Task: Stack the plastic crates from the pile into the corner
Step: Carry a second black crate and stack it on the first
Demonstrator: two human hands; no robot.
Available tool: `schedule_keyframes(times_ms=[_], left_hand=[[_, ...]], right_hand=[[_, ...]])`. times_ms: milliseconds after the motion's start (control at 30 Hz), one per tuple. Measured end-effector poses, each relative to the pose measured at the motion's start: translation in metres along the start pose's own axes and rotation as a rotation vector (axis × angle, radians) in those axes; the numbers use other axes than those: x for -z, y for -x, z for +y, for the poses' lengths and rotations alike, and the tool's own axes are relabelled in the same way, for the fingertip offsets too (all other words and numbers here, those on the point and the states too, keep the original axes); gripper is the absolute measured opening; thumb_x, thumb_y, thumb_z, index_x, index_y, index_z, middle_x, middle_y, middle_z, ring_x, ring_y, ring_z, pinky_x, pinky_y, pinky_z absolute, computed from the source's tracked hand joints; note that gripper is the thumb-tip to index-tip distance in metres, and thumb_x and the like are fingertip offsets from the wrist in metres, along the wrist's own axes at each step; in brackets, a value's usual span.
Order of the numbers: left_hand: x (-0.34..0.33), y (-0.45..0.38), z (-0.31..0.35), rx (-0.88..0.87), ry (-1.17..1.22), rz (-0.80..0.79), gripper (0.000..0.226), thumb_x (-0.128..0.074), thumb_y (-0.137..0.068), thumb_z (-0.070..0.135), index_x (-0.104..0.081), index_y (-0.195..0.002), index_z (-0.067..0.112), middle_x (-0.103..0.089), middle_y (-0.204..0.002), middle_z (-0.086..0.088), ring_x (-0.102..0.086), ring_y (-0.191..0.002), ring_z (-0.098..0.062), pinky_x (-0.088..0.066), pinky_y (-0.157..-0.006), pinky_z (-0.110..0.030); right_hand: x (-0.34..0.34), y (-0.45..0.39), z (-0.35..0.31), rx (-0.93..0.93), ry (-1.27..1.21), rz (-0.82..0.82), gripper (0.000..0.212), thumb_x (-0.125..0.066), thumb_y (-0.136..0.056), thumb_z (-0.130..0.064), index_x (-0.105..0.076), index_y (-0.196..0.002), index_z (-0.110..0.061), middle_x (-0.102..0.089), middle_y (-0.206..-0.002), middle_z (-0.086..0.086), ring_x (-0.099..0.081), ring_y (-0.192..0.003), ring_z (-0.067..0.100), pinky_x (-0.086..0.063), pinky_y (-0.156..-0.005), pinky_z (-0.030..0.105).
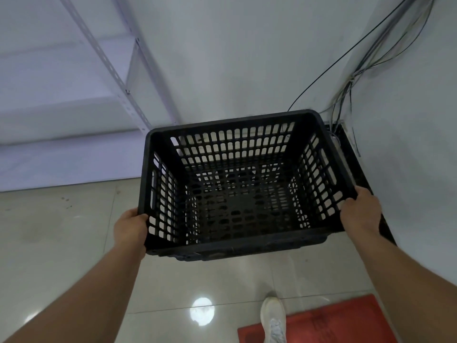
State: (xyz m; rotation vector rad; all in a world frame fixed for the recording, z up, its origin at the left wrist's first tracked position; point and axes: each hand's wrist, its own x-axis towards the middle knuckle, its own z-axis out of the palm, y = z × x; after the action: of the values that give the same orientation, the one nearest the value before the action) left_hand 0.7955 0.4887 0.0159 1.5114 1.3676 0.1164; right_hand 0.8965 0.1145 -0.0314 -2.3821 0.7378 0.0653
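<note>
I've got the black crate (237,184) gripped at both short ends, left hand (129,227) and right hand (362,209) clamped on its rim, directly above the lower crate (385,226) in the corner, long axis across me.

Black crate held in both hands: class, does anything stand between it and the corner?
Nothing visible blocks it. The black crate hangs over another crate already in the corner; cables hang down the wall behind.

one head-worn wide-angle view looks forward and steeply down, close above the crate (237,184), toward the room's corner.
</note>
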Motion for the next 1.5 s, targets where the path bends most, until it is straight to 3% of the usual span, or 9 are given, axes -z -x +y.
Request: schedule_keyframes(times_ms=[100,333,467,567,633,767,900,1233,1500], left_hand=[[-0.005,-0.004,-0.004,0.004,0.02,-0.022,0.034,-0.043,-0.092,0.002,-0.058,-0.121,0.012,-0.058,-0.079,-0.002,-0.058,-0.075,-0.025,-0.049,-0.069,-0.033],[-0.014,-0.009,-0.006,-0.023,-0.077,-0.037,0.035,-0.042,-0.094,0.005,-0.056,-0.124,0.014,-0.06,-0.101,-0.01,-0.059,-0.091,-0.031,-0.051,-0.081,-0.041],[-0.011,-0.013,-0.009,-0.035,-0.144,-0.045,0.036,-0.042,-0.094,0.01,-0.054,-0.128,0.016,-0.061,-0.107,-0.011,-0.061,-0.101,-0.037,-0.051,-0.091,-0.05],[-0.011,-0.015,-0.015,-0.132,-0.286,-0.05,0.036,-0.039,-0.096,0.013,-0.053,-0.129,0.016,-0.06,-0.107,-0.013,-0.058,-0.099,-0.036,-0.049,-0.092,-0.05],[-0.012,-0.012,-0.02,-0.234,-0.469,-0.076,0.038,-0.036,-0.097,0.014,-0.043,-0.134,0.014,-0.056,-0.107,-0.013,-0.054,-0.098,-0.037,-0.046,-0.09,-0.048],[-0.022,-0.012,-0.031,-0.309,-0.781,-0.075,0.07,-0.044,-0.095,0.023,-0.003,-0.149,0.009,-0.028,-0.149,-0.024,-0.038,-0.127,-0.047,-0.036,-0.104,-0.056],[-0.02,-0.011,-0.026,-0.254,-0.832,-0.146,0.08,-0.043,-0.093,0.008,0.013,-0.15,0.015,-0.014,-0.156,-0.019,-0.033,-0.132,-0.045,-0.034,-0.105,-0.053],[0.001,-0.014,-0.018,-0.294,-0.807,-0.202,0.08,-0.04,-0.087,-0.006,0.001,-0.152,0.016,-0.042,-0.139,-0.025,-0.046,-0.121,-0.044,-0.042,-0.099,-0.054],[-0.005,-0.015,-0.037,-0.321,-0.862,-0.191,0.086,-0.042,-0.089,0.001,0.017,-0.149,0.016,-0.018,-0.153,-0.018,-0.041,-0.123,-0.045,-0.037,-0.098,-0.052]], right_hand=[[0.003,-0.004,0.004,0.004,-0.001,0.01,0.044,-0.042,-0.093,-0.001,-0.045,-0.137,0.0,-0.052,-0.132,0.028,-0.05,-0.119,0.041,-0.04,-0.103,0.047],[0.012,-0.003,0.001,0.042,0.051,-0.053,0.047,-0.038,-0.095,0.003,-0.037,-0.142,0.002,-0.047,-0.137,0.028,-0.05,-0.122,0.041,-0.038,-0.103,0.037],[0.009,-0.006,0.01,0.048,0.087,-0.067,0.05,-0.038,-0.095,-0.002,-0.032,-0.145,-0.003,-0.041,-0.143,0.026,-0.045,-0.126,0.04,-0.036,-0.106,0.042],[0.002,-0.001,0.015,0.128,0.275,-0.069,0.049,-0.043,-0.092,-0.002,-0.034,-0.139,0.004,-0.044,-0.133,0.031,-0.046,-0.117,0.043,-0.04,-0.093,0.043],[-0.002,0.007,0.014,0.184,0.439,-0.082,0.061,-0.046,-0.093,-0.013,-0.019,-0.144,0.006,-0.033,-0.141,0.033,-0.037,-0.125,0.045,-0.033,-0.103,0.049],[-0.003,0.01,0.011,0.165,0.506,-0.113,0.071,-0.04,-0.098,-0.024,0.0,-0.149,0.004,-0.018,-0.153,0.028,-0.023,-0.138,0.042,-0.02,-0.114,0.05],[0.001,0.01,0.007,0.17,0.522,-0.143,0.072,-0.043,-0.095,-0.013,0.002,-0.148,0.004,-0.019,-0.15,0.03,-0.024,-0.137,0.043,-0.021,-0.114,0.048],[0.013,0.013,0.006,0.237,0.525,-0.174,0.074,-0.052,-0.085,0.005,-0.01,-0.146,0.01,-0.03,-0.136,0.037,-0.034,-0.122,0.045,-0.031,-0.104,0.047],[0.002,0.008,0.012,0.253,0.53,-0.114,0.073,-0.048,-0.083,0.008,-0.012,-0.146,0.009,-0.034,-0.136,0.034,-0.036,-0.121,0.045,-0.029,-0.107,0.047]])
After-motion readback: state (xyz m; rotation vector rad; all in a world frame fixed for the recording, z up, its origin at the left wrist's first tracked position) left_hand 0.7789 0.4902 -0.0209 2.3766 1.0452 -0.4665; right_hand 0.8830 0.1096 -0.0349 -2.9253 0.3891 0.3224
